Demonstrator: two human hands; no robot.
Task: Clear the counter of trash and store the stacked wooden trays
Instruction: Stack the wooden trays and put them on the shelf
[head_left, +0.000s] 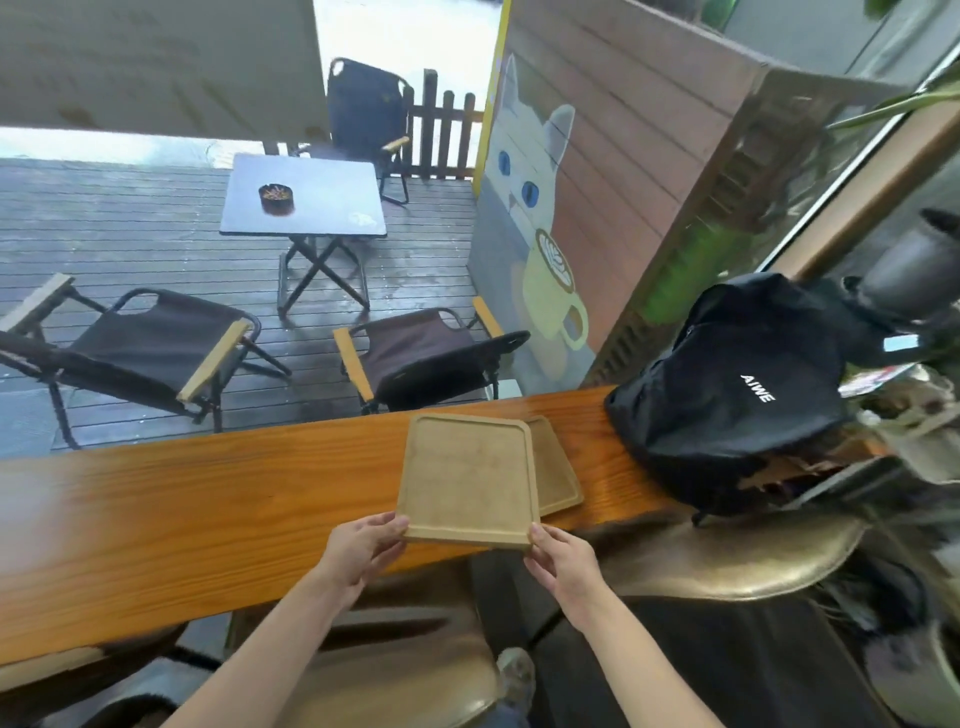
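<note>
Counter (182, 509): long varnished wood slab, bare at left, no trash seen on the part in view. Black bag (737, 395) sits on its right end, near the trays but apart.

Top tray (470, 478): flat wooden board with a raised rim, lying askew over a lower tray (558, 473) whose right side shows. Both at the counter's near edge, the top one overhanging slightly. Likely stiff, light, not fragile; the smooth finish may slide tray on tray, so take hold at the near corners or side rims and square the pair first.

Stools (727, 556) crowd below the edge, so a lift should go upward.

Left hand (363, 545) pinches the near left corner. Right hand (558, 558) pinches the near right corner.
</note>
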